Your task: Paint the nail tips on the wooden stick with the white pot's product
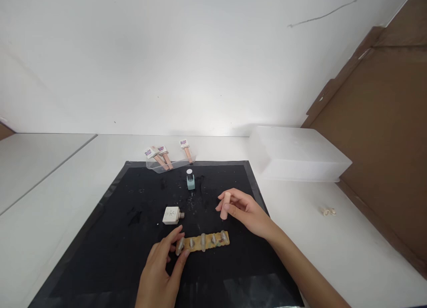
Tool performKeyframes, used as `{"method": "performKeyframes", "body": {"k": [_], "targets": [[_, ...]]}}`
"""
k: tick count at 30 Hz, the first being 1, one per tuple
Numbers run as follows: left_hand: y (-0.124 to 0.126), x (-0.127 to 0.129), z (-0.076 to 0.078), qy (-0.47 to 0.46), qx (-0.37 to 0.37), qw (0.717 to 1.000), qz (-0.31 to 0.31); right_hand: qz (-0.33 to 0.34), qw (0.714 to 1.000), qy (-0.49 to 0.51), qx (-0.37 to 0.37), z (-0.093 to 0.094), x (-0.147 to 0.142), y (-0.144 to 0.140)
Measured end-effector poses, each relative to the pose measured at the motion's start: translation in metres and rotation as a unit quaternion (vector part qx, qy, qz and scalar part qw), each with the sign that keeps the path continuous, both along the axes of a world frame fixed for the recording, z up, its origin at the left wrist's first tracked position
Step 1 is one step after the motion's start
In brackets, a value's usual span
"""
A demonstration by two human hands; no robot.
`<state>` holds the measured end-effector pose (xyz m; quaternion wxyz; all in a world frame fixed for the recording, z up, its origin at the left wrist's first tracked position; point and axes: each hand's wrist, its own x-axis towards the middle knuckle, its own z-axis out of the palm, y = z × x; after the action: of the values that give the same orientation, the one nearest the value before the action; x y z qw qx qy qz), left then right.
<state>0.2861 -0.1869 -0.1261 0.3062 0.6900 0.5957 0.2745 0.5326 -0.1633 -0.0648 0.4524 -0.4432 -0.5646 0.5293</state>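
While clear tray (179, 165) holds labelled sticks (161, 161), left hand (160, 261) pinches yellow strip (208, 242), right hand (247, 212) clasps pink cylinder (227, 198).

Nail-work station, tabletop kind; wider setting, home or salon, can't be confirmed from this tight corner view. Cues: teal polish-type bottle with dark cap (191, 183), a white square bottle (171, 215) lying on its side, yellowish strip (197, 242) carrying clear nail-shaped pieces (203, 242) in a row. All on a black work mat (110, 250) over a white table (360, 246). Labelled pinkish sticks (187, 153) in a shallow clear tray (158, 169) behind, translucent plastic bin (300, 159) at right. Plain scuffed white wall (167, 68), brown side panel (376, 121) with chipped edging.
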Motion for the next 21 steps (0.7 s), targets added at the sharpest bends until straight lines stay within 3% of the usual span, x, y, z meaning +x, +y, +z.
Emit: {"method": "performKeyframes", "body": {"k": [6,10,15,21], "targets": [[-0.0008,-0.0003,0.0011,0.001,-0.018,1.0,0.005,0.056,0.998,-0.021,-0.016,0.0018,-0.0006,-0.0011],[-0.0013,0.0002,0.0033,0.004,-0.049,0.999,0.007,-0.01,0.999,-0.018,0.024,0.0011,0.0001,-0.0006],[0.0001,0.001,0.0042,0.006,-0.037,0.999,0.007,0.04,0.998,-0.031,0.024,-0.0003,-0.0016,-0.0022],[-0.0007,0.0008,0.0046,0.006,-0.037,0.999,0.006,-0.028,0.999,-0.002,0.04,0.0015,-0.0079,-0.0044]]}}
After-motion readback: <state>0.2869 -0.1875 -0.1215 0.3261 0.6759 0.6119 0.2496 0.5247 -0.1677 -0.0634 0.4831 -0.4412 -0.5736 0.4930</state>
